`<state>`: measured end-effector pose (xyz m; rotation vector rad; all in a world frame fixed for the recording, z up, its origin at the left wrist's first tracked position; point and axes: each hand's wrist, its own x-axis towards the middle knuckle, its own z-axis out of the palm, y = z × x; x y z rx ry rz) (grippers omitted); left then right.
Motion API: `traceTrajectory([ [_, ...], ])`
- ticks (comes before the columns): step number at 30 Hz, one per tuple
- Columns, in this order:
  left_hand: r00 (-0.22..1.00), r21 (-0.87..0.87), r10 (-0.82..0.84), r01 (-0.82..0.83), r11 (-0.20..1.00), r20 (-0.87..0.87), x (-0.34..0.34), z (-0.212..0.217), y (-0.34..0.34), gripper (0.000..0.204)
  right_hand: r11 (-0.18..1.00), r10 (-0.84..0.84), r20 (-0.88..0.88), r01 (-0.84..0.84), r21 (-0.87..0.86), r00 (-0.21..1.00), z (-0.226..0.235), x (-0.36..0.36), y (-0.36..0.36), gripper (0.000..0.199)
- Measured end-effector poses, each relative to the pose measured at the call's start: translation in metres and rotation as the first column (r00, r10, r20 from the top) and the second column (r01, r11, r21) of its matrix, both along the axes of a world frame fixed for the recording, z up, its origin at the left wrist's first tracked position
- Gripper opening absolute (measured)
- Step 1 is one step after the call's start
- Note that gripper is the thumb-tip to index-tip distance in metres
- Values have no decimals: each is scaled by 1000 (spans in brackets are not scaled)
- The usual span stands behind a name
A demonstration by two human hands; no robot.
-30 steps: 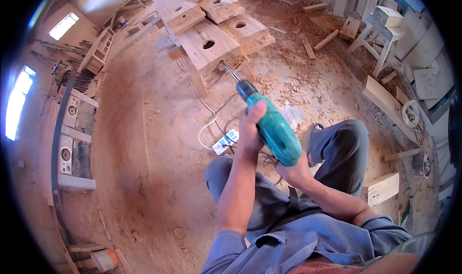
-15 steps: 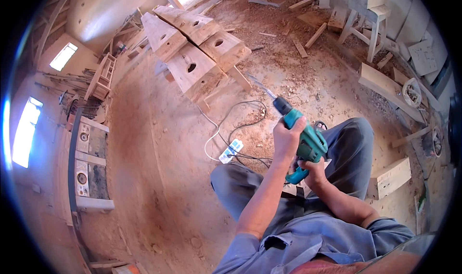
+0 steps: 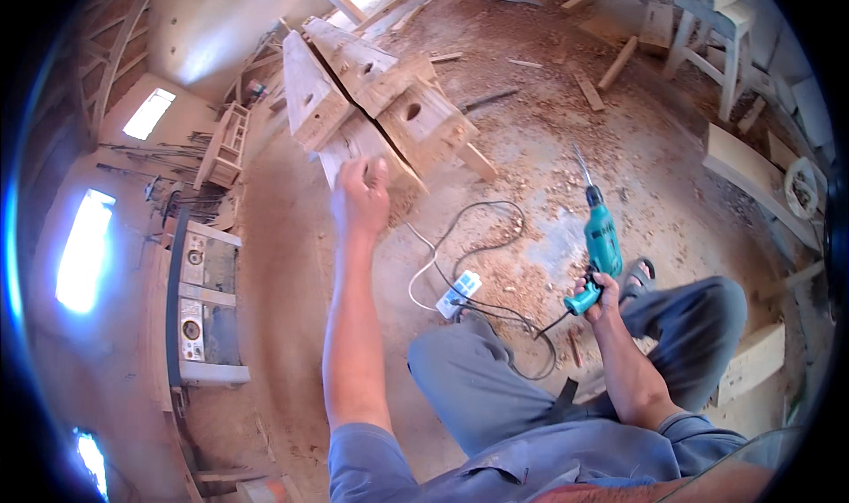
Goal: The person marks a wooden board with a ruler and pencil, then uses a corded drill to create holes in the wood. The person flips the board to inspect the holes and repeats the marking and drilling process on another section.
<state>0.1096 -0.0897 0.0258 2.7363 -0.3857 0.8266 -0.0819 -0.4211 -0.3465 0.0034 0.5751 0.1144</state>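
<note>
The right hand (image 3: 599, 296) grasped a teal pistol-shaped drill (image 3: 604, 245), long axis forward; the left hand (image 3: 361, 194), fingers curled, grasp unclear, was nearer the pale tapered wooden blocks (image 3: 409, 132) ahead

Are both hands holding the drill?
No, only the right hand grips the drill; the left hand is by the wooden blocks.

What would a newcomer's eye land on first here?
Probably the teal drill, right of centre, held in the right hand with its bit pointing away. Next come the pale, holed wooden blocks at upper centre, with the left hand by their near end. A white-and-blue power strip lies on the floor near the middle.
</note>
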Motion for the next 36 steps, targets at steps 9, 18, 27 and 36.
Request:
traceTrajectory([
  [9,990,19,113,-115,993,86,-1,-12,-27,27,999,-33,-88,34,14,996,-136,30,2,34],
  [18,989,76,111,-118,990,96,-4,-15,-19,33,999,37,-195,-39,-7,980,-208,55,-6,30],
  [27,991,130,104,-113,985,79,7,-14,-11,35,997,49,-168,-39,62,985,-193,48,-10,38],
  [36,991,93,116,-121,988,64,10,-19,-13,40,998,-58,-226,49,-44,972,-230,39,-44,33],
])
